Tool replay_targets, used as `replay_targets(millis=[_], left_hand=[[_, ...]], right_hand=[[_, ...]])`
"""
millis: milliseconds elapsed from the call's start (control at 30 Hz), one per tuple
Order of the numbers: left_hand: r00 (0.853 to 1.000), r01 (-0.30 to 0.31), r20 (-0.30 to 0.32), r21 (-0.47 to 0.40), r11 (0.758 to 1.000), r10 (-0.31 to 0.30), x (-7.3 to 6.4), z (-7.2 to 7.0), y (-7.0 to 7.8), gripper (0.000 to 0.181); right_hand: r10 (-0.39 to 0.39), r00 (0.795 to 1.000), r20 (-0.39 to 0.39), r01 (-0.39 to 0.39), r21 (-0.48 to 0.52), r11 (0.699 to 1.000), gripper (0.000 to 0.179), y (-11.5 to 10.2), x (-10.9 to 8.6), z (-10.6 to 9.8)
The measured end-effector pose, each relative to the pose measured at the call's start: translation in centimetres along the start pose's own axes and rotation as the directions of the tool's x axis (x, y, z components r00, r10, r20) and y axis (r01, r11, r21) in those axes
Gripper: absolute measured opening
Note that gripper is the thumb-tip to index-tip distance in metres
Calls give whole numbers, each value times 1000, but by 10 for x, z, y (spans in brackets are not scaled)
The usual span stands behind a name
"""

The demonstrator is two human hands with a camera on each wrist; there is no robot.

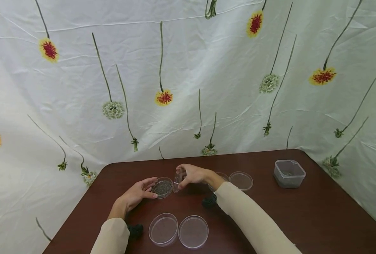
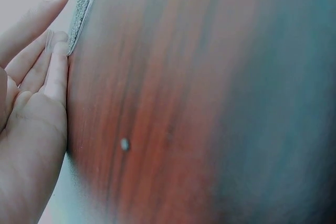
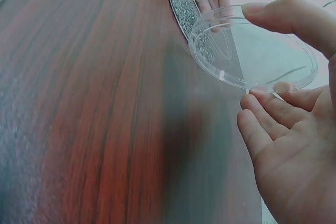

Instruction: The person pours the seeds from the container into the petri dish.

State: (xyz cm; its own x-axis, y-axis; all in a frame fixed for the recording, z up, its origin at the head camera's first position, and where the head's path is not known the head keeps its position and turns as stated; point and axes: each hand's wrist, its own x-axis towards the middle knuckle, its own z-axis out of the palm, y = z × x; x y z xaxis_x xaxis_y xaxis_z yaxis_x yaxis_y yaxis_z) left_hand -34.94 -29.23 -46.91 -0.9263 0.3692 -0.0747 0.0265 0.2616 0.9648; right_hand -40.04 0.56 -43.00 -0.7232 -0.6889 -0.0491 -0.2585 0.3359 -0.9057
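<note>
A round clear petri dish (image 1: 162,187) filled with grey granules lies on the dark wooden table (image 1: 118,176). My left hand (image 1: 139,192) holds it from the left, thumb at the near rim and fingers at the far side. In the left wrist view only an edge of the granule dish (image 2: 84,11) shows beside the fingers. Just right of it, my right hand (image 1: 191,174) grips a second, clear petri dish piece (image 1: 177,181) by its rim, tilted on edge. The right wrist view shows this clear piece (image 3: 252,80) between thumb and fingers; whether it is lid or base I cannot tell.
Two clear dish pieces (image 1: 163,230) (image 1: 193,231) lie side by side at the front. Another pair (image 1: 241,181) lies beyond the right forearm, partly hidden. A translucent plastic tub (image 1: 289,173) with greyish contents stands at the right. Flower-printed cloth (image 1: 181,130) hangs behind the table.
</note>
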Motion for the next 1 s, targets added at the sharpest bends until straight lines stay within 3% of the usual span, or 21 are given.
replay_targets(millis=[733,1000], left_hand=[[1000,7,1,-3,1000,-7,2,1,4,86],[1000,16,0,-1,1000,-16,2,0,1,86]], right_hand=[[-8,999,-41,16,202,979,79,-3,9,21],[-20,998,-56,28,152,988,78,-2,15,30]])
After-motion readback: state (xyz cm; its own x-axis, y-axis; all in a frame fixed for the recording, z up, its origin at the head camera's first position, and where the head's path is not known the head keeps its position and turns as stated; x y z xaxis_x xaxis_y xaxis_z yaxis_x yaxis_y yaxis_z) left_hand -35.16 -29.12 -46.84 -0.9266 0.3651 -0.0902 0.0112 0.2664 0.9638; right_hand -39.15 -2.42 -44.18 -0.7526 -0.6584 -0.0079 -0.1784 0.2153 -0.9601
